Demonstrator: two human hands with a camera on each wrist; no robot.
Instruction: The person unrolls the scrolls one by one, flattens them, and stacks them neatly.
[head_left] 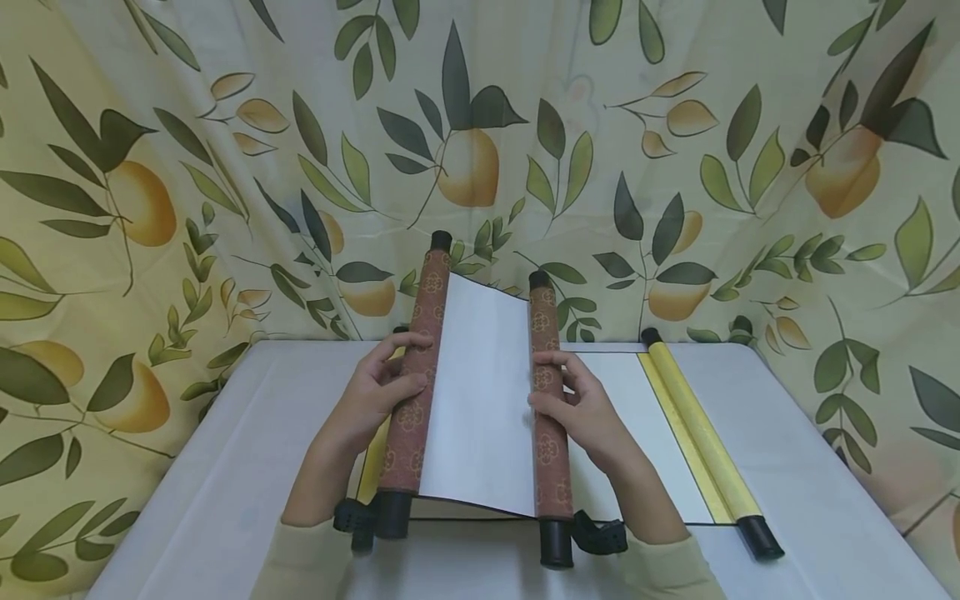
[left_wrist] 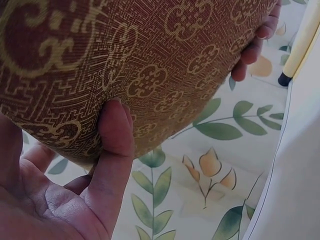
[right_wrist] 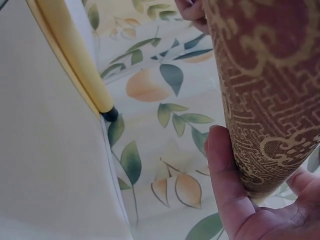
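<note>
A hanging scroll with red-brown, gold-patterned rollers (head_left: 415, 425) and black end knobs is held up above the table, partly unrolled. Its white sheet (head_left: 483, 400) spans the gap between the two rollers. My left hand (head_left: 384, 379) grips the left roller, thumb in front and fingers behind it. On the other side, my right hand (head_left: 581, 408) holds the right roller (head_left: 551, 467) between thumb and fingers. In the left wrist view the thumb (left_wrist: 116, 127) presses against the brocade. The right wrist view shows the right thumb (right_wrist: 222, 165) along the roller's edge.
Underneath, a second scroll with yellow rollers (head_left: 705, 433) and black knobs lies unrolled on the white table (head_left: 195, 467), its left part largely hidden. A curtain (head_left: 480, 100) printed with fruit and leaves hangs behind the table. Black straps (head_left: 598, 533) circle the wrists.
</note>
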